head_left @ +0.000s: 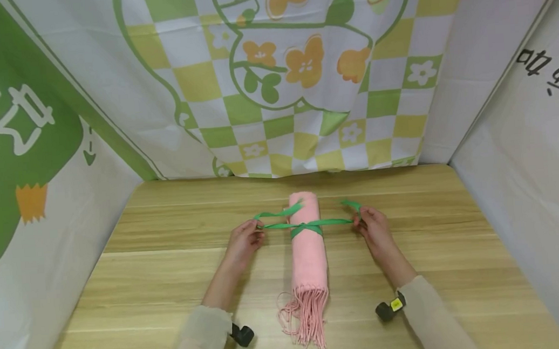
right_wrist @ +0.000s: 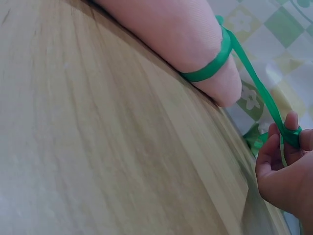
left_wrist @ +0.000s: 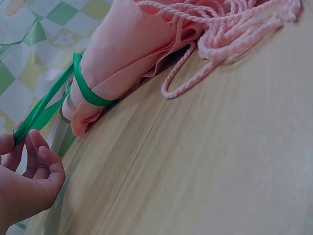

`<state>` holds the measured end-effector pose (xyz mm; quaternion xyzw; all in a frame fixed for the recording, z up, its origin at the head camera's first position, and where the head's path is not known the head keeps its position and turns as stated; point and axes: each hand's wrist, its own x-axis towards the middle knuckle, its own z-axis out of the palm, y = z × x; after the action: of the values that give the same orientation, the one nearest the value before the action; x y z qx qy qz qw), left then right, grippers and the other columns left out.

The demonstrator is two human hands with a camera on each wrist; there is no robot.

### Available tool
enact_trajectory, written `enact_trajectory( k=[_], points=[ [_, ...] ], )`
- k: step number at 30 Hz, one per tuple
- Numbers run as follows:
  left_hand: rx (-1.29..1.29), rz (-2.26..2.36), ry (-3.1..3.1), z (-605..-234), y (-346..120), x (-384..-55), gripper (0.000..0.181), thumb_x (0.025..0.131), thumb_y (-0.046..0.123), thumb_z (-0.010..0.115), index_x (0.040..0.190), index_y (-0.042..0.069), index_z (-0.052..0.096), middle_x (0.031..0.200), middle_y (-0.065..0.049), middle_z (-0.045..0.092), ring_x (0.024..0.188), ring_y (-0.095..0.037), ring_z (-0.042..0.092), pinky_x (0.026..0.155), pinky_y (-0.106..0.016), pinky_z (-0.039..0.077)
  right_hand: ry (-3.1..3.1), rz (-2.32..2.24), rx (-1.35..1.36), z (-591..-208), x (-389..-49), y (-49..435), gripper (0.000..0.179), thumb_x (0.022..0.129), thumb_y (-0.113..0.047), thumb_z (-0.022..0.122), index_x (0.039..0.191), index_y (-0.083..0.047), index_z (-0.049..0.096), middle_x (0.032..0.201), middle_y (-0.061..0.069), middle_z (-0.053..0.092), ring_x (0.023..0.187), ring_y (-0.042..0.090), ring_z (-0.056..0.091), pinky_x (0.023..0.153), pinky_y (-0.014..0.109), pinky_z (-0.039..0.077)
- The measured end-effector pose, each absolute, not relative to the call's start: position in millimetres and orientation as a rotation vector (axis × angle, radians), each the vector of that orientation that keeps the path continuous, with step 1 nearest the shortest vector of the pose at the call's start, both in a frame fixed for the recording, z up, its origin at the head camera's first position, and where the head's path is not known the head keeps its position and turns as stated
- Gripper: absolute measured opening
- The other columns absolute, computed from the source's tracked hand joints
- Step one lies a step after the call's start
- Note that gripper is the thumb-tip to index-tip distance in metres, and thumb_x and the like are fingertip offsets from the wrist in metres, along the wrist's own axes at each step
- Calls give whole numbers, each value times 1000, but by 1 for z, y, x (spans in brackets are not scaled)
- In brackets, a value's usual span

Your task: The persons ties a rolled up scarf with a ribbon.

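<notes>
A rolled pink scarf (head_left: 308, 259) lies lengthwise on the wooden table, its twisted fringe (head_left: 311, 315) toward the person. Around its upper part runs a green ribbon (head_left: 305, 228), crossed on top of the roll. The left hand (head_left: 243, 244) pinches one ribbon end out to the left, and that tail loops back over the scarf. On the other side the right hand (head_left: 377, 232) pinches the opposite end, with a short tail sticking out beyond the fingers. Both stretches look taut between roll and hands. In the right wrist view, ribbon (right_wrist: 261, 90) runs from the scarf into the curled fingers.
The wooden table (head_left: 171, 290) reaches back to a checked, flower-printed cloth (head_left: 275, 115). Printed white and green panels (head_left: 25, 160) stand at the sides. Each wrist wears a small black camera (head_left: 242, 335) near the sleeve cuff.
</notes>
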<state>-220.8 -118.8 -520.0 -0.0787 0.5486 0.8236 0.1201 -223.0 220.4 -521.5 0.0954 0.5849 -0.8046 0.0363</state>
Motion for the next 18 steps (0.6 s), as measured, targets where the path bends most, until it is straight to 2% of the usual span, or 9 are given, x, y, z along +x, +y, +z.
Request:
enact_trajectory(
  k=[10,14,18],
  points=[
    [-258,2430,1575,-519,-127,-219,32,106,15,46,83,16,69,82,2,62,75,-10,58,68,-20,46,1592,-2585,370,-518,-221,231,22,107,-16,42,90,-10,55,79,-4,60,77,7,60,80,21,51],
    [-295,2436,1565,-520,-128,-220,32,106,14,46,84,16,69,82,2,62,75,-9,57,67,-19,45,1557,-2593,415,-513,-218,233,24,107,-16,41,90,-9,56,80,-4,61,79,8,60,82,23,50],
    [-358,2457,1535,-519,-129,-221,33,105,13,45,83,15,69,80,3,62,74,-8,56,66,-18,45,1544,-2590,470,-510,-215,237,22,108,-13,39,98,-6,57,79,-4,61,81,9,59,83,23,49]
  ],
)
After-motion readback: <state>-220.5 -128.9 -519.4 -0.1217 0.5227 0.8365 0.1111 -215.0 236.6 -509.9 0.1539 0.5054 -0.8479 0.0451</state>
